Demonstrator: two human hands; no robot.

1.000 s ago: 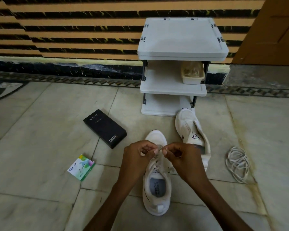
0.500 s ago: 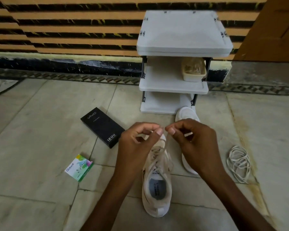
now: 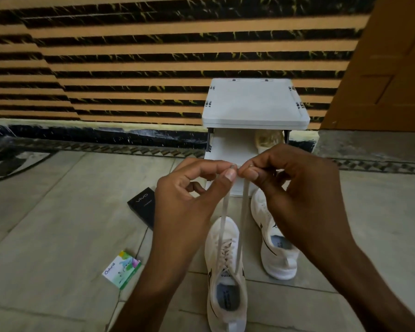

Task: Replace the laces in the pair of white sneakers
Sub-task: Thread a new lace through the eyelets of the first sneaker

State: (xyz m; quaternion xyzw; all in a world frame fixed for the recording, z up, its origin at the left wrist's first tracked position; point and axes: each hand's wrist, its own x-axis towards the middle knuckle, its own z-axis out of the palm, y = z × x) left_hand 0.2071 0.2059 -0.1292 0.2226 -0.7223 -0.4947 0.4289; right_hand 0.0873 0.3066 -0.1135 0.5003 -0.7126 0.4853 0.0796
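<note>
White lace [image 3: 222, 212] ends lifted higher than before; left hand [image 3: 189, 200], right hand [image 3: 295, 188] fingers pinching one each above sneaker [image 3: 213, 259]

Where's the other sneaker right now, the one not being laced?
Head view, right of centre: the other sneaker lies on the floor just right of the laced sneaker, partly behind the right hand, toe towards the shelf.

both hands [image 3: 240, 188] raised, lace ends [image 3: 234, 207] pulled taut
</note>
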